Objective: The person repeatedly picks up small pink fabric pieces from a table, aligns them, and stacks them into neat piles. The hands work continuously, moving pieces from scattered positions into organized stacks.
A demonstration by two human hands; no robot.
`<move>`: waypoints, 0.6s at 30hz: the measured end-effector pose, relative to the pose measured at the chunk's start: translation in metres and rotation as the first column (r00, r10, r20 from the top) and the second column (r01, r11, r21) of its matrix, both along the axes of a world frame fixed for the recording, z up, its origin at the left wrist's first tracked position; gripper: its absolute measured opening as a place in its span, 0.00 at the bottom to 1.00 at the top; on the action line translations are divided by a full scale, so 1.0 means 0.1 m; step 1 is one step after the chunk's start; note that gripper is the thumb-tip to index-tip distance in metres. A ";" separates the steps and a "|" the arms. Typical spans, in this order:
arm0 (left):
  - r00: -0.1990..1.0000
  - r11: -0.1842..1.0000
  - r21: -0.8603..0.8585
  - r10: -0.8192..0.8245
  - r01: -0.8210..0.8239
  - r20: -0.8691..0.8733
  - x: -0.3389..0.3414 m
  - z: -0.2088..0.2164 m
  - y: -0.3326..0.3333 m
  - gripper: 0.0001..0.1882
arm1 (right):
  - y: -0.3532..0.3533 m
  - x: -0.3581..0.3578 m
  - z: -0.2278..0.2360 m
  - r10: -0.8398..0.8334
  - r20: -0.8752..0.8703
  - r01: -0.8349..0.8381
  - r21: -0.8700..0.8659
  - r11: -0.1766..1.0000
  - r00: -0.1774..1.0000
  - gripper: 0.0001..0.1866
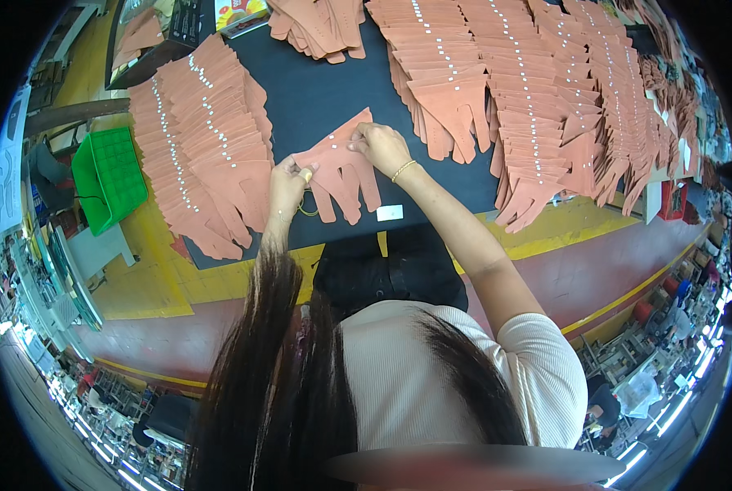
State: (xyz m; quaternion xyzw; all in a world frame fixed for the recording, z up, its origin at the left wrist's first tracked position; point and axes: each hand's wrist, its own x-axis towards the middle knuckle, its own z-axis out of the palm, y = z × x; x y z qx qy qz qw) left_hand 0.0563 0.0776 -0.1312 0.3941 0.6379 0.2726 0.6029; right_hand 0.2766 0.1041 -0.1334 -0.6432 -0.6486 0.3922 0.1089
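I see my left hand [288,182] and right hand [380,145] both closed on one terracotta-coloured cut leather piece [341,168], which lies flat on the dark worktable [317,90] just in front of me. The left hand pinches its near left edge; the right hand's fingertips press on its upper part, beside small white stickers. The hands are apart, with the piece between them. To the left is a fanned stack of the same pieces [202,139], and to the right several longer rows [538,90]. A green plastic basket [108,176] stands at the far left. A small white label [390,213] lies near the table edge.
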 end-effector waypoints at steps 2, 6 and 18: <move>0.960 0.980 0.044 -0.181 0.195 -0.213 0.04 0.24 -0.03 0.08 | -0.07 0.04 0.06 0.024 0.070 -0.036 0.178 0.983 0.997 0.15; 0.784 0.755 0.323 -0.385 0.571 -0.487 0.26 0.81 -0.13 0.09 | -0.25 0.39 0.26 0.166 -0.021 -0.140 0.447 0.884 0.986 0.16; 0.962 0.987 -0.040 -0.145 0.158 0.232 1.75 0.52 0.24 0.12 | -0.23 2.10 0.66 -0.383 -0.331 0.364 -0.119 0.924 0.862 0.15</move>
